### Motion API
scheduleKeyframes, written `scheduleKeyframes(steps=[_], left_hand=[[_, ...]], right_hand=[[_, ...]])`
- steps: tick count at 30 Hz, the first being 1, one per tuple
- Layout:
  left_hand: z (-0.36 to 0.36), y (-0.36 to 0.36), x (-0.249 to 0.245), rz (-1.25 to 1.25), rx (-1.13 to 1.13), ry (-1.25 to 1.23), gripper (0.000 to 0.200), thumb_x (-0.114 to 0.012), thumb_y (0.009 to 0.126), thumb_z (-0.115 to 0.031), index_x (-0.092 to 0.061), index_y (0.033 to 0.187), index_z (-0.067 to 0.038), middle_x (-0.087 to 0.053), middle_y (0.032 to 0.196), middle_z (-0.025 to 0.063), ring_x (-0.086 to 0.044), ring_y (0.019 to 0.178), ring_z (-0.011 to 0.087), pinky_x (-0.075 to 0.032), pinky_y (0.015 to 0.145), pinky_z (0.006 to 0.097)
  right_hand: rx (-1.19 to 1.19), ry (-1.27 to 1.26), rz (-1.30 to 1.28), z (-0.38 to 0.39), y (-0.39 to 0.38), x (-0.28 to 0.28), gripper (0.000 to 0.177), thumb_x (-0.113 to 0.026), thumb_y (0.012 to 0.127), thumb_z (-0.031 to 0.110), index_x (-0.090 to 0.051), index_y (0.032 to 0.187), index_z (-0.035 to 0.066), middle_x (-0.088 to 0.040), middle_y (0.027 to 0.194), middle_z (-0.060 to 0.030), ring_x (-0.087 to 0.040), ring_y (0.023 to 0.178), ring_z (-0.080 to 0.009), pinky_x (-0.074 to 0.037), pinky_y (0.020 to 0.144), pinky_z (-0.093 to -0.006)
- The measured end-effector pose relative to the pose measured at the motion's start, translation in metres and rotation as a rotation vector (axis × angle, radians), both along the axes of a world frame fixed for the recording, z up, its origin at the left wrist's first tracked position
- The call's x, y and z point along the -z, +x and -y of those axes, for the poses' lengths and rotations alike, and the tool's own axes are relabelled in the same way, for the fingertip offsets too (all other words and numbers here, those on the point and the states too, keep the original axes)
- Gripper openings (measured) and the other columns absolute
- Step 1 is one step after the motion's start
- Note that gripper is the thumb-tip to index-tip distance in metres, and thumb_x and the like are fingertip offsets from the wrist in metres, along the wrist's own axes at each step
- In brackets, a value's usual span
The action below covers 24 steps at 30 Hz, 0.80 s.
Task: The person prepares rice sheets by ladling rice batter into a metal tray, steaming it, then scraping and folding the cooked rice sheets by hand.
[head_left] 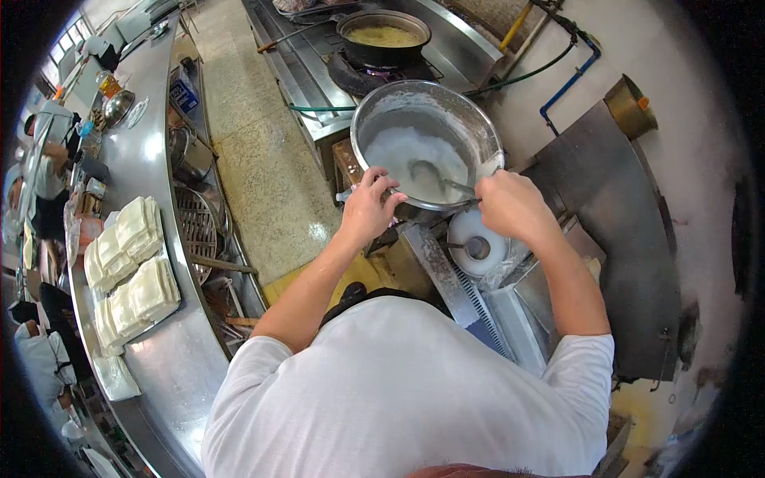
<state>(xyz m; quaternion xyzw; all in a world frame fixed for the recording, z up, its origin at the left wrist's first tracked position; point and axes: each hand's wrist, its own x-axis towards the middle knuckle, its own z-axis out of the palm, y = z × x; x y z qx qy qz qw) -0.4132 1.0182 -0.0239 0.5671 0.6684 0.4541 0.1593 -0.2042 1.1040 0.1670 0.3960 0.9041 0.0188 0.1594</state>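
A large metal bowl (480, 127) stands in front of me, with milky white liquid (402, 149) in its lower part. My left hand (370, 209) is closed on its near left rim, fingers over the edge. My right hand (512, 205) grips the handle of a ladle (428, 172) at the near right side. The ladle's head lies partly sunk in the white liquid. Just below the bowl is a white round container (498, 253), and a small metal cup-shaped scoop (477, 248) rests on it.
Beyond the bowl, a dark wok (423, 36) with yellowish contents sits on a lit burner. Stacked pale wrapped packets (143, 291) lie on the steel counter (171, 350) at left. A green hose (319, 107) runs near the stove. People are at the far left.
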Motion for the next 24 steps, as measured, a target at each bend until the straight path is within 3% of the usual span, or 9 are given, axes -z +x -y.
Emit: scheduleKeyframes(steps=[3, 5, 9, 11, 14, 20, 24], left_hand=[[0.0, 0.0, -0.002, 0.009, 0.006, -0.007, 0.032, -0.074, 0.09, -0.031, -0.07, 0.108, -0.005, -0.059, 0.126, 0.0124, -0.069, 0.083, 0.03, -0.054, 0.078, 0.0423], [0.0, 0.0, -0.001, 0.005, 0.006, -0.007, 0.032, -0.074, 0.091, -0.031, -0.07, 0.109, -0.005, -0.059, 0.126, 0.0124, -0.069, 0.084, 0.03, -0.054, 0.079, 0.0423], [0.002, -0.001, -0.001, 0.008, 0.006, -0.022, 0.032, -0.073, 0.091, -0.032, -0.07, 0.109, -0.005, -0.058, 0.127, 0.0125, -0.07, 0.085, 0.0296, -0.054, 0.081, 0.0419], [-0.001, -0.002, 0.001, -0.001, 0.004, -0.023, 0.032, -0.073, 0.091, -0.032, -0.07, 0.109, -0.005, -0.059, 0.128, 0.0125, -0.07, 0.085, 0.0295, -0.054, 0.081, 0.0418], [-0.001, -0.002, 0.006, -0.039, -0.001, 0.014, 0.032, -0.073, 0.091, -0.032, -0.07, 0.109, -0.005, -0.059, 0.127, 0.0125, -0.07, 0.085, 0.0293, -0.054, 0.08, 0.0416], [0.0, -0.002, -0.002, -0.019, 0.013, -0.01, 0.032, -0.074, 0.09, -0.031, -0.07, 0.108, -0.005, -0.059, 0.126, 0.012, -0.069, 0.081, 0.0277, -0.054, 0.077, 0.0399], [0.002, 0.0, -0.002, 0.007, 0.01, 0.013, 0.03, -0.075, 0.09, -0.029, -0.071, 0.108, -0.004, -0.059, 0.125, 0.0125, -0.069, 0.078, 0.0259, -0.054, 0.074, 0.0388]], right_hand=[[-0.031, -0.08, 0.003, 0.013, -0.008, -0.01, 0.018, -0.062, 0.08, 0.005, -0.074, 0.092, 0.0, -0.072, 0.09, -0.0235, -0.072, 0.089, -0.039, -0.058, 0.081, -0.047], [0.035, 0.008, -0.232, 0.007, -0.01, 0.014, 0.017, -0.062, 0.079, 0.005, -0.074, 0.091, 0.0, -0.072, 0.089, -0.0232, -0.072, 0.088, -0.0392, -0.058, 0.08, -0.0471], [0.064, 0.061, -0.228, -0.02, 0.005, 0.044, 0.017, -0.063, 0.078, 0.005, -0.074, 0.089, -0.001, -0.072, 0.088, -0.0235, -0.072, 0.087, -0.0395, -0.058, 0.079, -0.0469], [-0.004, 0.071, -0.043, -0.012, 0.005, 0.024, 0.016, -0.063, 0.077, 0.005, -0.074, 0.088, 0.0, -0.072, 0.087, -0.0237, -0.072, 0.087, -0.04, -0.058, 0.079, -0.0474], [-0.055, -0.02, 0.03, 0.015, -0.009, -0.016, 0.016, -0.063, 0.077, 0.004, -0.074, 0.088, 0.0, -0.072, 0.088, -0.024, -0.072, 0.087, -0.0401, -0.058, 0.079, -0.048], [0.055, 0.057, -0.195, -0.005, -0.013, 0.033, 0.016, -0.065, 0.076, 0.004, -0.074, 0.088, 0.0, -0.072, 0.087, -0.0226, -0.073, 0.087, -0.0389, -0.059, 0.078, -0.0472], [0.042, 0.079, -0.138, -0.019, 0.006, 0.034, 0.016, -0.067, 0.075, 0.005, -0.074, 0.088, 0.0, -0.072, 0.087, -0.0221, -0.073, 0.088, -0.0384, -0.059, 0.078, -0.0469]])
